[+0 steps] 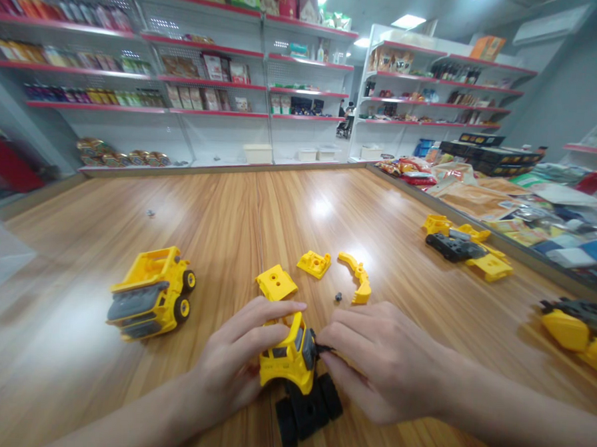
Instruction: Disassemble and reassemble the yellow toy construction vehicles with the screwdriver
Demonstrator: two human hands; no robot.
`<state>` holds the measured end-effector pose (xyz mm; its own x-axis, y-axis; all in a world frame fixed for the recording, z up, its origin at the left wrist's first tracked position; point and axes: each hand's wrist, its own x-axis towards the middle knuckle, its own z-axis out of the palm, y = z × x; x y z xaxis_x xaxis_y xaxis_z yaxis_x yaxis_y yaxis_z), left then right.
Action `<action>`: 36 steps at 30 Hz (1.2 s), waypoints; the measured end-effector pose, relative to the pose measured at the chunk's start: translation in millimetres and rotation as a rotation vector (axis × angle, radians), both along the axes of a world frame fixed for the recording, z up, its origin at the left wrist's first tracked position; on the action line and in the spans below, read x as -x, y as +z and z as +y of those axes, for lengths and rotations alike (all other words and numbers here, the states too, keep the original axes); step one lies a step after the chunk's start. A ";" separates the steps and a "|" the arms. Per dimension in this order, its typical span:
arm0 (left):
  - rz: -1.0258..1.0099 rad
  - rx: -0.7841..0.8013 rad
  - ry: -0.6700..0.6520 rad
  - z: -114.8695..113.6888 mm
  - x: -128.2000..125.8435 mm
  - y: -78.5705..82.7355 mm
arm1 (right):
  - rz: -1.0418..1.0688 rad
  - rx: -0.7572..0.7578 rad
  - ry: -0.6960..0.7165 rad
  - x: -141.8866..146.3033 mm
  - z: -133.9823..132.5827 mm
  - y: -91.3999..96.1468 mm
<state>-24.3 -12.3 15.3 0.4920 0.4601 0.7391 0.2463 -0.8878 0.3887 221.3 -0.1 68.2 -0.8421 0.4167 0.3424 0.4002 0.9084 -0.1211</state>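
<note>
My left hand (238,364) is wrapped round a yellow toy vehicle (291,366) with black tracks, holding it on the wooden table (228,220). My right hand (378,364) pinches a small dark part against the toy's right side. Just beyond lie a yellow flat panel (276,282), a yellow block piece (314,264), a yellow digger arm (357,277) and a small dark screw (338,296).
A yellow toy dump truck (149,292) stands to the left. Other yellow and black toy parts (465,245) lie at the right, and another toy (576,328) sits at the far right edge. Packaged goods (505,194) pile on the right. Store shelves (210,79) line the back.
</note>
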 end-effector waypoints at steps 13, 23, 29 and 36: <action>-0.001 -0.008 0.007 -0.7 -1.5 1.9 | -0.019 0.004 0.000 -1.1 -0.7 -2.5; 0.006 0.010 0.008 -1.0 -0.1 -0.6 | 0.007 0.010 -0.015 1.0 -1.8 0.1; 0.005 -0.007 0.030 -0.4 -0.9 1.3 | 0.002 -0.028 0.011 0.1 -0.7 0.2; -0.005 -0.005 0.033 -0.8 -2.7 3.4 | -0.007 -0.050 0.000 1.1 -1.6 -0.5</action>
